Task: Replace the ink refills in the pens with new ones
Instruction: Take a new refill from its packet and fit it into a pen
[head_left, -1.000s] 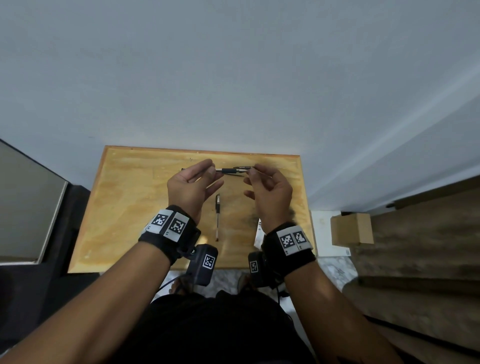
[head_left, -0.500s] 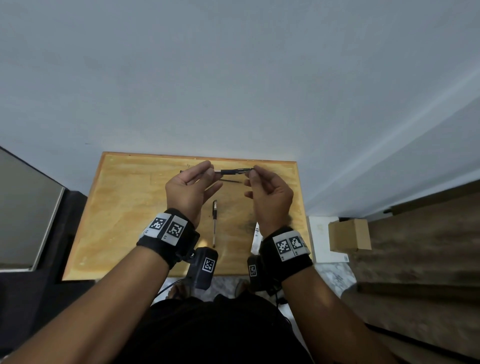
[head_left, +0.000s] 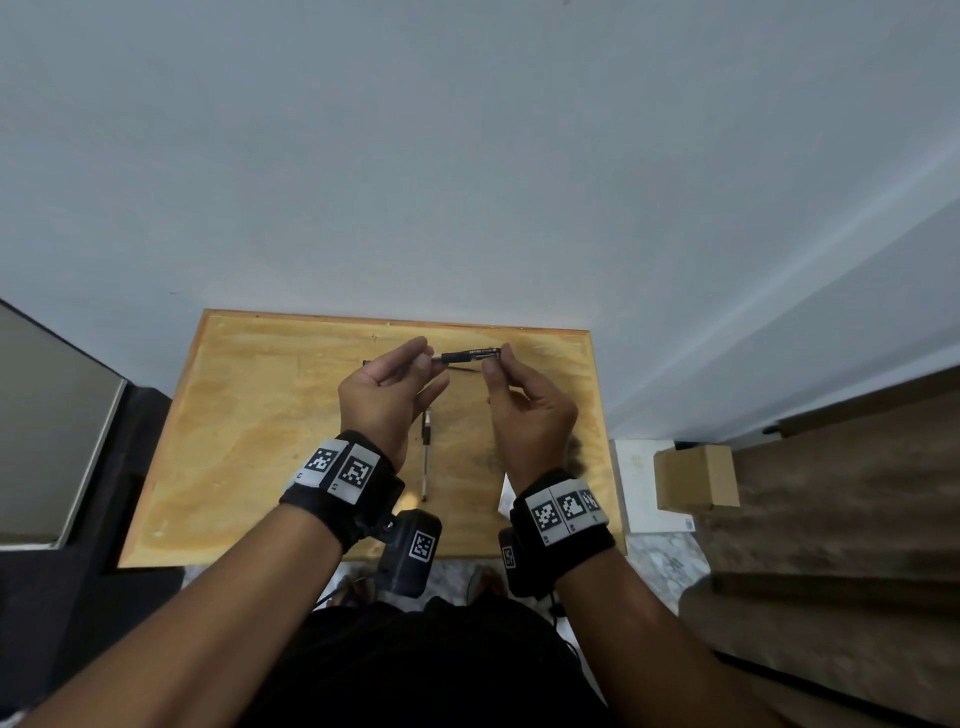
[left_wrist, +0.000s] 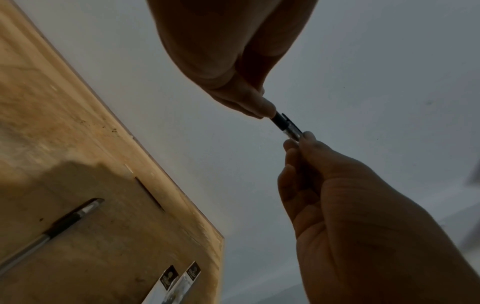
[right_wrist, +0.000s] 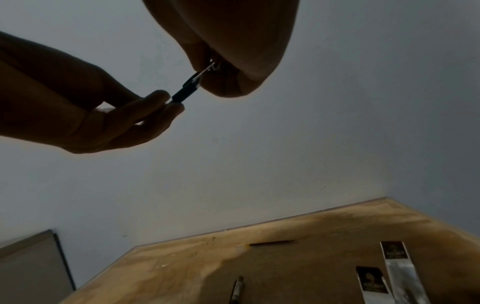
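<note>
Both hands hold one pen (head_left: 470, 356) level above the wooden table (head_left: 260, 441). My left hand (head_left: 428, 359) pinches its black end (left_wrist: 279, 120). My right hand (head_left: 493, 362) pinches the clear barrel end (right_wrist: 207, 70). From the left wrist, my left hand (left_wrist: 267, 112) comes in from the top and my right hand (left_wrist: 298, 139) from the lower right. A second pen (head_left: 426, 452) lies on the table between my wrists. A thin dark refill (right_wrist: 270, 242) lies near the table's far edge, partly hidden by my hands in the head view.
Two refill packets (right_wrist: 371, 279) lie at the table's right front. The table stands against a pale wall (head_left: 467, 156). A cardboard box (head_left: 696, 478) sits on the floor to the right, and dark furniture with a grey panel (head_left: 52, 431) stands at the left.
Both hands keep their pinch on the pen at the same spot above the table. Only the head view has shifted slightly.
</note>
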